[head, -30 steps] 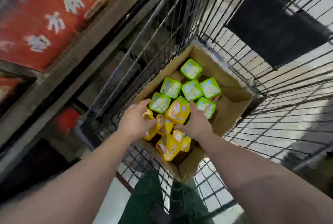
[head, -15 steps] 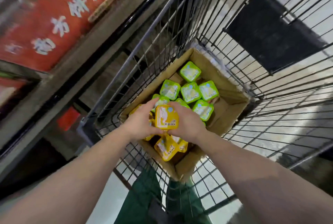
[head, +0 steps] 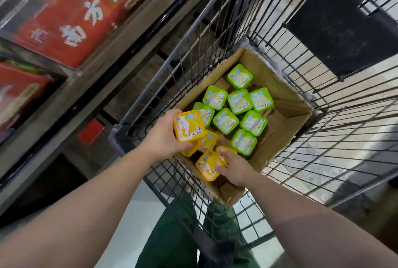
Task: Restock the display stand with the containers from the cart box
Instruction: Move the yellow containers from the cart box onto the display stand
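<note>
Right hand (head: 233,168): low at the near end of the cardboard box (head: 286,116), fingers curled onto the lid edge of a yellow container (head: 206,166) lying there; grasping it.
Left hand (head: 164,136): raised above the box's near left corner, fingers and thumb clamped round a held yellow container (head: 189,126), apparently with a second one beneath it.
Held container's facing: printed lid up toward the camera, squarish with rounded corners, so no clear long axis; slightly tilted.
Other yellow tubs (head: 210,141): between the two hands, lids up, crowded together and tipped.
Green containers (head: 239,100): nine or so, lids up, filling the box's middle and far left, just beyond the left hand.
Open room: bare cardboard floor along the box's right side and far corner.
Edges: box walls stand upright; the wire cart (head: 217,37) closes round it.
Shelf (head: 90,69): left of the cart, carrying red boxes (head: 86,9).
</note>
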Demonstrator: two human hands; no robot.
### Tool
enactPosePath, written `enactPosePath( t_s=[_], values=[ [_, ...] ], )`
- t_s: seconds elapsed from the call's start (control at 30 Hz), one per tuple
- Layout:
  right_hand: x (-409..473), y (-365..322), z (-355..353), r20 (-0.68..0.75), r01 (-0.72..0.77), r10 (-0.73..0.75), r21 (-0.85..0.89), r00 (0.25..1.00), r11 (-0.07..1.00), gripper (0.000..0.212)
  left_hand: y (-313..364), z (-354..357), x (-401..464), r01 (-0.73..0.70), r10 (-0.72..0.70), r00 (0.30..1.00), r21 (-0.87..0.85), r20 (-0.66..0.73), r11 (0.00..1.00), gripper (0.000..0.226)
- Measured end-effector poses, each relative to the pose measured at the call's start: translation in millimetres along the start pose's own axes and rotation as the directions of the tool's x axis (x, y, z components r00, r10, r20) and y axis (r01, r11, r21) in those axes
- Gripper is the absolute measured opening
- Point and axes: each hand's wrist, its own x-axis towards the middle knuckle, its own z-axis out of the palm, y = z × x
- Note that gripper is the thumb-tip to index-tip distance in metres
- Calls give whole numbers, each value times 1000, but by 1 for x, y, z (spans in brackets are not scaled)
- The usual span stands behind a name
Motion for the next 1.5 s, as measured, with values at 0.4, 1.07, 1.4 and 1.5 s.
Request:
enactPosePath(
  t_s=[0.4, 1.07, 1.4, 1.5],
  values=[
    [-47, -30, -18, -294, 16, 67, 270, 953, 963, 38, 14, -26, -36, -103, 103, 995, -17, 15, 995, 92],
    [-278, -207, 31, -357, 567, -518, 42, 777, 822, 18, -17, -136, -317, -194, 35, 932, -414, -361, 890, 93],
    [-347, -346, 237, -38, 720, -752, -259, 658, 644, 19, -163, -186, -545, -158, -233, 774, -537, -589, 829, 102],
    [-360, -394, 323, 82, 749, -778, -352, 623, 562, 20, -226, -201, -613, -127, -305, 700, -532, -646, 837, 96]
  ],
)
